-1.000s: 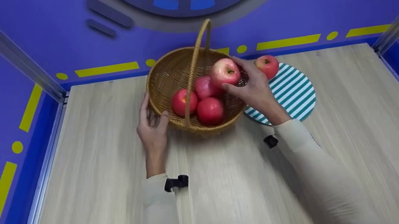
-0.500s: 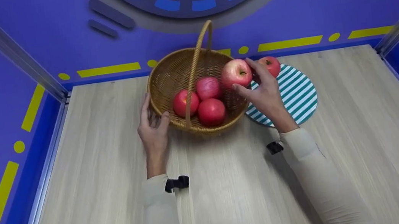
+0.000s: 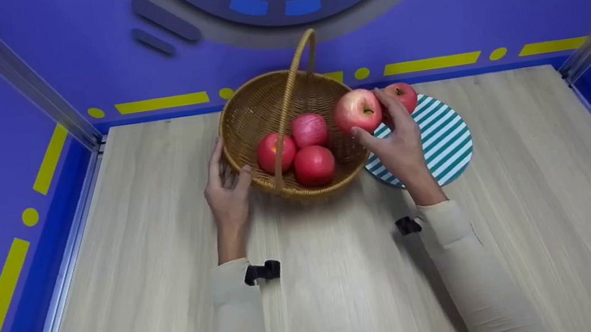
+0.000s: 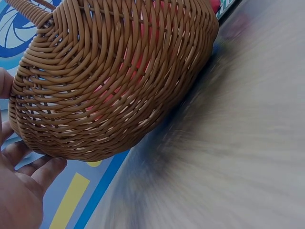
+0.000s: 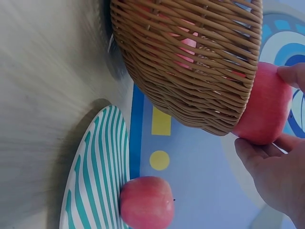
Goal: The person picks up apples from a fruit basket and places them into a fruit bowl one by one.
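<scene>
In the head view my right hand (image 3: 401, 138) grips a pink-red apple (image 3: 358, 112) between thumb and fingers, over the right rim of a wicker basket (image 3: 253, 103). From the right wrist view that apple (image 5: 267, 107) overlaps the basket's edge. My left hand (image 3: 227, 198) holds the basket's left side, its thumb and fingers spread along the outside of the weave. Inside the basket lie three red apples, one at the front (image 3: 315, 165), one at the left (image 3: 269, 152) and one behind (image 3: 309, 130). The arched handle (image 3: 291, 86) stands up.
Right of the basket lies a round green-and-white striped plate (image 3: 449, 137), partly behind my right hand. Another apple (image 5: 147, 202) sits on it near its back edge. A purple-blue wall (image 3: 147, 77) rises behind the wooden table (image 3: 321, 277), with side panels left and right.
My right hand has moved rightward with the apple, from above the basket's inside to its right rim. The left hand has kept its place at the basket.
</scene>
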{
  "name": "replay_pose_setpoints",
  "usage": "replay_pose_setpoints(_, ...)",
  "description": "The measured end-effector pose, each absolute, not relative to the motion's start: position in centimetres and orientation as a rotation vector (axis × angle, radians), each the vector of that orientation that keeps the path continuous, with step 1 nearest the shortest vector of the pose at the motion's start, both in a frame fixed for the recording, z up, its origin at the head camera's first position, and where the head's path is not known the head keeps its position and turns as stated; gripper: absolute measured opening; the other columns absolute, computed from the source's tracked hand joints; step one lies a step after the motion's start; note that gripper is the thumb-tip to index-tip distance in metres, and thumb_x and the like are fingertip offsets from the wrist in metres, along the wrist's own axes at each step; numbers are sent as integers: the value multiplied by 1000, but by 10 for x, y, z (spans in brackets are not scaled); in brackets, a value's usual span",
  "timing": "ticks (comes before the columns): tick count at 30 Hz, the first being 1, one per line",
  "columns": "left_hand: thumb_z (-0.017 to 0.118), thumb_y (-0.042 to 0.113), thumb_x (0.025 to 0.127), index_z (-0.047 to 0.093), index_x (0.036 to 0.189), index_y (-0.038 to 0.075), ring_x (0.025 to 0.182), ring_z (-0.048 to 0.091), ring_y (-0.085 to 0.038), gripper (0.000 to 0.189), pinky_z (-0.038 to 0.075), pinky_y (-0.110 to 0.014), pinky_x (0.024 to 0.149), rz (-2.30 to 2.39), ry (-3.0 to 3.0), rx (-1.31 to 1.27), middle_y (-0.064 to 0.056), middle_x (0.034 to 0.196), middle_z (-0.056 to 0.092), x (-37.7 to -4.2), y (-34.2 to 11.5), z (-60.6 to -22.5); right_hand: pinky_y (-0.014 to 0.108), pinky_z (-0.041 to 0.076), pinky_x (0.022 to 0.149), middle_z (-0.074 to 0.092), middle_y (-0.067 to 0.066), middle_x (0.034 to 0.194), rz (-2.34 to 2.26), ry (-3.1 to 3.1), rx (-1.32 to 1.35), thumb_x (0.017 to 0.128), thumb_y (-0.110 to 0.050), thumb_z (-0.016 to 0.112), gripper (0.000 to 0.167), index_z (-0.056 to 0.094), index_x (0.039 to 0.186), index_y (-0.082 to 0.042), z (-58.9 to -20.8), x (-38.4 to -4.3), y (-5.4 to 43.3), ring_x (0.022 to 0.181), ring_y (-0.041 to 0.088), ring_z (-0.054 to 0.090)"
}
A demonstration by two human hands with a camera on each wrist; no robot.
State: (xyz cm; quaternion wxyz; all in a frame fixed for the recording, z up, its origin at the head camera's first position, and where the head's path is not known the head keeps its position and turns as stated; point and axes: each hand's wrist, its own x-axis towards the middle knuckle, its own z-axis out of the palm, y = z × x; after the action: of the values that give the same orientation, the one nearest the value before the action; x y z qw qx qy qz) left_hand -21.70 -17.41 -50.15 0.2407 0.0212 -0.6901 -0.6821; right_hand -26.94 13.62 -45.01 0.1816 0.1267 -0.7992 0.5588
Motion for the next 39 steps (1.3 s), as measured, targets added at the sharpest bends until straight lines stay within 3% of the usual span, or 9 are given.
replay_pose_setpoints(8,74,22,95,50,161,20,144,51,-26,70,47,-43,115,-1849,-1905,80,-5,162,47,-217,-174,-502,36,47,115,55,7,152,1542,-2283,308,92,-21,86,78,48,158,-5,-449,-264,137,133,20,55)
replay_pose_setpoints(26,73,14,95,49,161,17,145,50,-26,70,46,-41,115,-1856,-1893,45,-5,163,46,-218,-175,-502,35,47,114,55,12,150,1581,-2208,296,91,-16,86,78,48,157,0,-446,-258,147,133,23,56)
replay_pose_setpoints(39,74,15,95,50,161,19,144,51,-26,70,46,-42,115,-1842,-1911,75,-6,161,49,-217,-175,-501,33,47,113,54,10,151,1498,-2237,130,91,-23,86,80,48,158,-2,-444,-262,173,135,22,55)
